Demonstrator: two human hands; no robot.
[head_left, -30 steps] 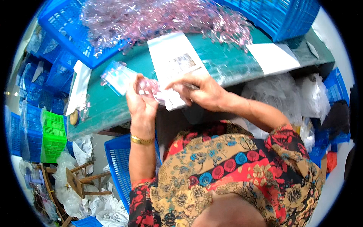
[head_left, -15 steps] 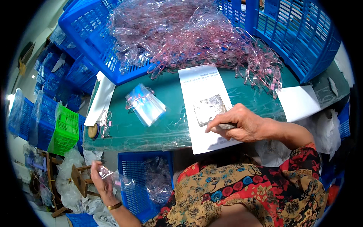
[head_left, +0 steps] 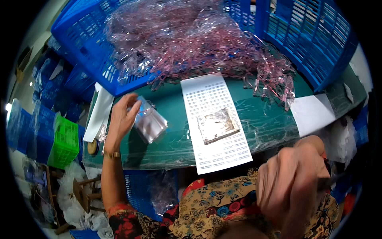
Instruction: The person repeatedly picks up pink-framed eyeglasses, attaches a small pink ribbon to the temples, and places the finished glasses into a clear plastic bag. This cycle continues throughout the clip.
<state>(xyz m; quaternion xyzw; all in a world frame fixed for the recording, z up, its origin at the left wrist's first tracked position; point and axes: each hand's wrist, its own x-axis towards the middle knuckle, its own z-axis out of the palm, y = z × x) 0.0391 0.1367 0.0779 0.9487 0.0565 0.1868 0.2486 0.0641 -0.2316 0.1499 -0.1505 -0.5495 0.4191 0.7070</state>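
My left hand point(head_left: 122, 118) is over the left of the green table, fingers bent and drawn together at the upper corner of a stack of clear plastic bags point(head_left: 151, 128). Pink-framed glasses point(head_left: 146, 108) lie on these bags, partly behind the fingers. What the fingertips hold, if anything, is hidden. Close to my chest, my right hand point(head_left: 288, 183) is raised, blurred, with its fingers curled in; its contents do not show. A flat silvery square block point(head_left: 218, 125) rests on a white sheet of printed labels point(head_left: 205, 95) in the middle.
Heaped pink glasses in clear wrap point(head_left: 191, 47) spill from a tilted blue basket point(head_left: 85, 59). Another blue basket point(head_left: 314, 44) stands right. White paper point(head_left: 314, 113) and a small round tin point(head_left: 93, 147) lie on the table point(head_left: 171, 93). Below is a blue basket point(head_left: 137, 189) with clear plastic.
My left hand has risen from above the lower basket to the bags on the table; the clear plastic by it no longer shows. My right hand has left the silvery block, moving toward my chest.
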